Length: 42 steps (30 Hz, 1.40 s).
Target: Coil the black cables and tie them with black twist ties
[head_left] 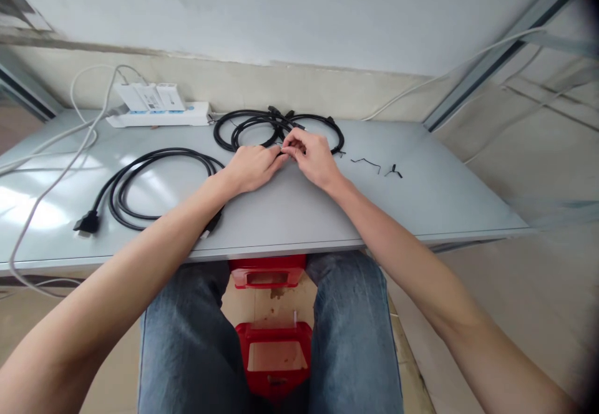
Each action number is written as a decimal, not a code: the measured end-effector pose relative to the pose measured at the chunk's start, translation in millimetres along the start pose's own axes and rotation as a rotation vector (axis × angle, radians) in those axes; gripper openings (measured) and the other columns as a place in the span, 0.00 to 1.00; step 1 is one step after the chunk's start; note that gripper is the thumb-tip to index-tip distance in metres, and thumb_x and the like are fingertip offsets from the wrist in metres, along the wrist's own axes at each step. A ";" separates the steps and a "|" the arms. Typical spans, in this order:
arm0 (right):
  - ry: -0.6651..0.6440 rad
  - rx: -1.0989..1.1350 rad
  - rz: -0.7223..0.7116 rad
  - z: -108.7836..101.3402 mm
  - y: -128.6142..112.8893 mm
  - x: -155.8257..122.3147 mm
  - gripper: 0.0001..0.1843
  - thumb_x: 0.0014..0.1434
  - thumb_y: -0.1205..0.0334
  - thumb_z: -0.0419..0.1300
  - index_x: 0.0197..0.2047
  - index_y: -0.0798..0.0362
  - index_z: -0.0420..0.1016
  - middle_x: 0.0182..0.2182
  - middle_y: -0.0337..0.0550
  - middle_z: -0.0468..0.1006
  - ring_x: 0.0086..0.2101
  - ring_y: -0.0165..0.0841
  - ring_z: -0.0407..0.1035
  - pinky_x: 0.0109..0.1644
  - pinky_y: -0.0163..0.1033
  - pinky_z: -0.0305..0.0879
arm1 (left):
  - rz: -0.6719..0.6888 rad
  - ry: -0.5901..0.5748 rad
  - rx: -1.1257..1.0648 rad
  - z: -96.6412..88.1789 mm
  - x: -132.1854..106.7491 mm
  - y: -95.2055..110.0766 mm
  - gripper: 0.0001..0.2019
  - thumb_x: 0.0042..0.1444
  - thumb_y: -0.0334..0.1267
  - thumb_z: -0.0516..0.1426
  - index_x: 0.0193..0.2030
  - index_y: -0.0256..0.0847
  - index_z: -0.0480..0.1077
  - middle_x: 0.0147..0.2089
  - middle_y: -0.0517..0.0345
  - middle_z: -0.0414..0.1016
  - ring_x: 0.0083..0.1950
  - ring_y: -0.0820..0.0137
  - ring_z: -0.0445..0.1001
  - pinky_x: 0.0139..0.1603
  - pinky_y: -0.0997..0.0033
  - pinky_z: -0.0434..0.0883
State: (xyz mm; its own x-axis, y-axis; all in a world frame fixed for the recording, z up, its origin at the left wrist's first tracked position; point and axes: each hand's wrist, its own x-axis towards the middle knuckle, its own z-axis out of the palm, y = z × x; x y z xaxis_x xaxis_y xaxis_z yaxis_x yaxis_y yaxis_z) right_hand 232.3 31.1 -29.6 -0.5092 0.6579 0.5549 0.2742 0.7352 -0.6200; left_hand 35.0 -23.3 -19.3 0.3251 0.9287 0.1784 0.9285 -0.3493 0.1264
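Note:
My left hand (256, 166) and my right hand (312, 156) meet fingertip to fingertip over the middle of the grey table. Both are closed in a pinch, around something thin and dark that is mostly hidden by the fingers. Just behind them lie coiled black cables (223, 128), partly covered by my right hand. Under and beside my left forearm rests another coiled black cable (122, 199), with a black HDMI-type plug (88, 222) at its left end. To the right of my right hand lie a bent black twist tie (366, 163) and a small crumpled black tie (394, 171).
A white power strip (194, 115) with white adapters (152, 97) stands against the wall at the back left. White cords (60, 183) hang over the table's left side. Metal posts rise at both ends. Below the table edge are red plastic stools (276, 373) between my knees.

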 end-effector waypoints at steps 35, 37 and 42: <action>-0.054 -0.165 -0.101 0.3 6.8 5.0 0.14 0.79 0.51 0.62 0.43 0.50 0.77 0.43 0.47 0.78 0.42 0.41 0.71 0.50 0.47 0.69 | -0.034 -0.044 0.108 -2.7 -0.2 5.7 0.28 0.83 0.48 0.41 0.67 0.35 0.75 0.57 0.34 0.86 0.58 0.44 0.86 0.56 0.52 0.76; -0.086 -0.227 -0.116 -3.2 6.2 4.9 0.13 0.79 0.54 0.61 0.42 0.50 0.77 0.44 0.48 0.78 0.43 0.42 0.71 0.51 0.47 0.68 | -0.025 -0.049 0.125 -3.1 -0.8 6.7 0.28 0.83 0.48 0.40 0.67 0.33 0.74 0.57 0.34 0.86 0.58 0.44 0.86 0.56 0.51 0.76; -0.092 -0.419 -0.099 -2.7 -4.8 1.1 0.15 0.83 0.56 0.53 0.46 0.51 0.78 0.46 0.50 0.78 0.47 0.44 0.72 0.53 0.46 0.68 | -0.031 -0.052 0.148 -5.4 -0.8 7.5 0.26 0.83 0.47 0.41 0.65 0.34 0.74 0.57 0.35 0.86 0.57 0.45 0.86 0.55 0.53 0.76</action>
State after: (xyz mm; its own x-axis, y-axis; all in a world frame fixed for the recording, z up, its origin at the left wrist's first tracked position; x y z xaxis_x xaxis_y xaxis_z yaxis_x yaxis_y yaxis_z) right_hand 232.7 28.7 -24.5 -0.6150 0.5775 0.5369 0.5176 0.8093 -0.2775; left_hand 40.7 -27.3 -13.3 0.3011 0.9453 0.1257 0.9533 -0.3017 -0.0147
